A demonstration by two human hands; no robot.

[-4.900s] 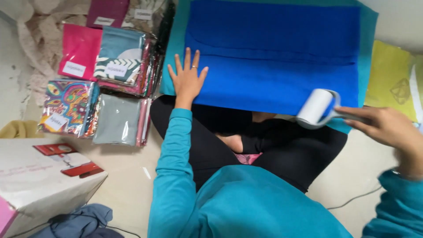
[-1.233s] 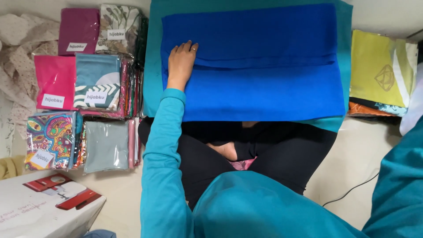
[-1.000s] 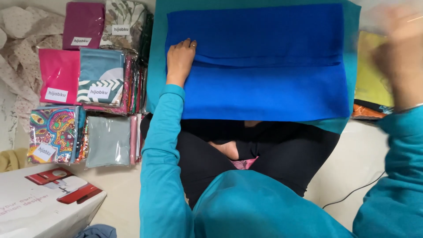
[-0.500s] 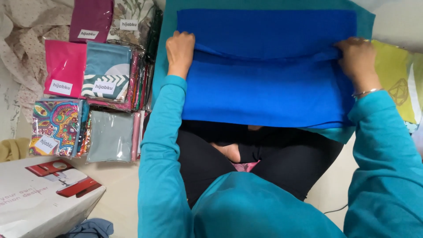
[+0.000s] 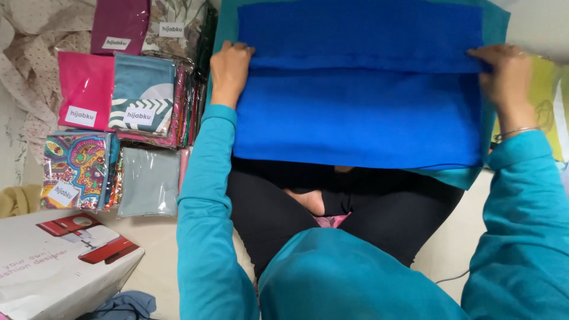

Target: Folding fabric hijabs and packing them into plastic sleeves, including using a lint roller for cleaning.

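Observation:
A folded blue cloth (image 5: 358,112) lies over a teal cloth (image 5: 496,24) in front of me, reaching onto my lap. My left hand (image 5: 230,66) grips the blue cloth's fold at its left edge. At the right edge, my right hand (image 5: 505,74) pinches the same fold. Both arms are in teal sleeves. My crossed legs in black (image 5: 332,204) show below the cloth.
Stacks of packaged fabrics lie to the left: pink (image 5: 86,89), teal-patterned (image 5: 142,95), multicoloured (image 5: 76,172), grey (image 5: 149,181) and maroon (image 5: 118,26). A white box with a red picture (image 5: 56,261) sits at bottom left. Yellow packets (image 5: 548,101) lie at right.
My right hand put away the white roller, came back in and took hold of the blue cloth's right edge. My left hand went from flat on the cloth to gripping its fold.

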